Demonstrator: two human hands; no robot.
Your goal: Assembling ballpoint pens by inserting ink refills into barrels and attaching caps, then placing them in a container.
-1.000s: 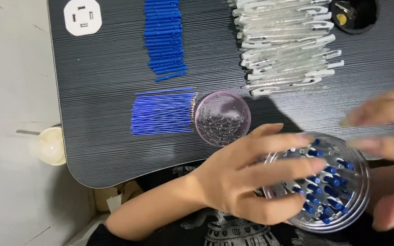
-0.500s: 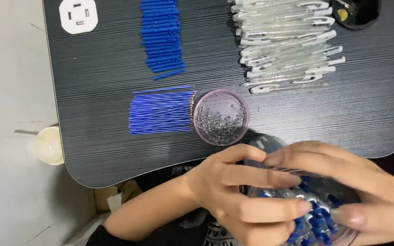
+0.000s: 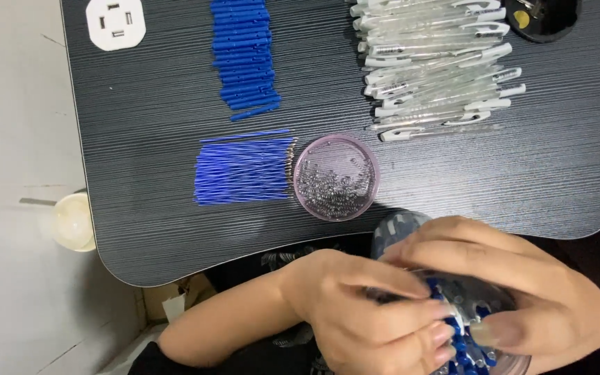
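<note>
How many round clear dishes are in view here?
2. One pink-tinted dish of tiny metal bits sits on the dark table; one holding blue parts is between left hand and right hand.

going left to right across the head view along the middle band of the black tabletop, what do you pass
small cream bowl beside the tabletop's left edge → bundle of thin blue refills → round pink dish of tiny metal bits → bare black tabletop

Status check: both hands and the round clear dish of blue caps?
Left hand and right hand both clasp the round clear dish of blue caps, held off the black table edge. Nothing obstructing.
</note>
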